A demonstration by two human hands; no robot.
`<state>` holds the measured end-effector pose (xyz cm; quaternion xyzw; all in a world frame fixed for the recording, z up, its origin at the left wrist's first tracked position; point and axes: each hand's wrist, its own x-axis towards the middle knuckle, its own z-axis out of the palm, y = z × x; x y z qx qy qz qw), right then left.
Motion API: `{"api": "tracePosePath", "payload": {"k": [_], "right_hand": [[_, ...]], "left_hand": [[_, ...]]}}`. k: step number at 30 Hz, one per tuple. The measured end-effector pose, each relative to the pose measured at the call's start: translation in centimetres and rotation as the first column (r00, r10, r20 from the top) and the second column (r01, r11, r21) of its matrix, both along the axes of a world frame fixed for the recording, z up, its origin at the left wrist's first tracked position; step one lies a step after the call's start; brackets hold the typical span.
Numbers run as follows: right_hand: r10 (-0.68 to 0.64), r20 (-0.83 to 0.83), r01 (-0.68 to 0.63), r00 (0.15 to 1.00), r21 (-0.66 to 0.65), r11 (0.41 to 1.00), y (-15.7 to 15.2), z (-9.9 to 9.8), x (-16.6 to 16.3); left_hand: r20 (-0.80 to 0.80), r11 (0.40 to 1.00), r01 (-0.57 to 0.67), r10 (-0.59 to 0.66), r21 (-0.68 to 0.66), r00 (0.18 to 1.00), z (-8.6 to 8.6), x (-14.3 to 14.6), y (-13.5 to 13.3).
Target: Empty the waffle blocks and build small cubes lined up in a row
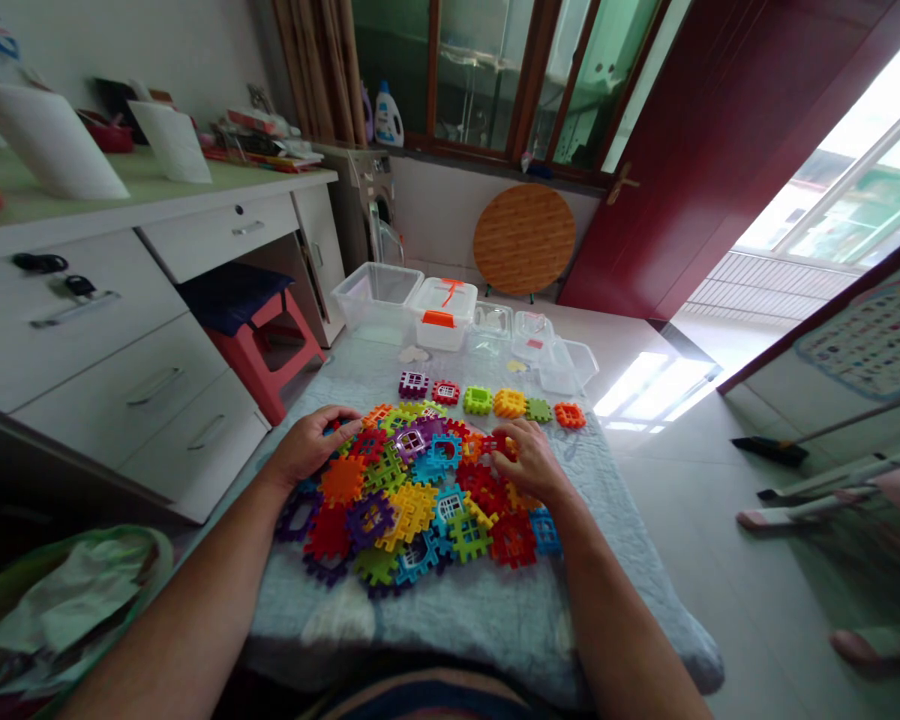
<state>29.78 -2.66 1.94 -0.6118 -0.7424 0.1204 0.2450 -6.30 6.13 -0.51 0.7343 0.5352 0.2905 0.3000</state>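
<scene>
A heap of colourful plastic interlocking building blocks (pixel 405 515), flat squares with notched edges, lies on the cloth-covered table (pixel 495 605). Some have white window inserts. My left hand (pixel 311 445) rests against the heap's far left edge, thumb and fingers apart, with its fingertips partly out of sight. At the right side, my right hand (pixel 529 460) bends its thumb and fingers around a red building block (pixel 505 443). Behind the heap is a row of blocks: a purple block (pixel 413 385), a red one, a green one (pixel 478 400), a yellow one (pixel 509 403), and others.
Clear plastic boxes stand along the far table edge, among them a large open bin (pixel 379 295) and a lidded box with orange clips (pixel 444 315). A red stool (pixel 270 350) and white desk (pixel 157 215) are at left. A waste basket (pixel 161 545) sits near my left arm.
</scene>
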Motion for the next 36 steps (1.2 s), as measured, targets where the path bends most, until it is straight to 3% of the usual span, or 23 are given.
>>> {"api": "tracePosePath", "payload": {"k": [5, 13, 16, 20, 22, 24, 28, 36], "right_hand": [[0.008, -0.094, -0.005, 0.995, 0.033, 0.999, 0.0, 0.1, 0.4], [-0.136, -0.317, 0.133, 0.939, -0.031, 0.991, 0.0, -0.6, 0.0], [-0.138, -0.279, 0.136, 0.950, -0.025, 0.990, -0.1, -0.7, -0.2], [-0.111, -0.116, 0.122, 0.987, 0.091, 0.988, -0.4, -0.3, 0.0], [-0.054, -0.100, 0.063, 0.993, 0.085, 0.994, -0.6, 0.3, 0.2], [0.077, -0.123, -0.076, 0.989, 0.015, 0.997, -1.0, 1.1, 0.2], [0.318, -0.126, -0.334, 0.940, -0.135, 0.933, -1.9, 2.3, -0.3], [0.304, 0.000, -0.299, 0.953, -0.180, 0.937, -2.5, 2.7, -1.3]], "left_hand": [[-0.005, 1.000, 0.004, -0.004, -0.006, 1.000, -0.2, -0.2, 0.1], [-0.011, 0.999, -0.013, 0.012, -0.030, 1.000, 0.3, 0.0, -0.2], [-0.020, 1.000, -0.007, 0.007, -0.026, 1.000, 0.3, 0.0, -0.2], [-0.013, 1.000, -0.016, 0.016, -0.027, 1.000, 0.4, 0.1, -0.2], [0.001, 1.000, -0.020, 0.020, -0.023, 1.000, 0.5, 0.2, -0.3], [0.004, 1.000, -0.026, 0.026, -0.017, 1.000, 0.5, 0.2, -0.3], [-0.005, 0.999, -0.040, 0.040, -0.009, 0.999, 0.6, 0.3, -0.4], [-0.015, 0.999, -0.045, 0.045, -0.019, 0.999, 0.9, 0.5, -0.5]]}}
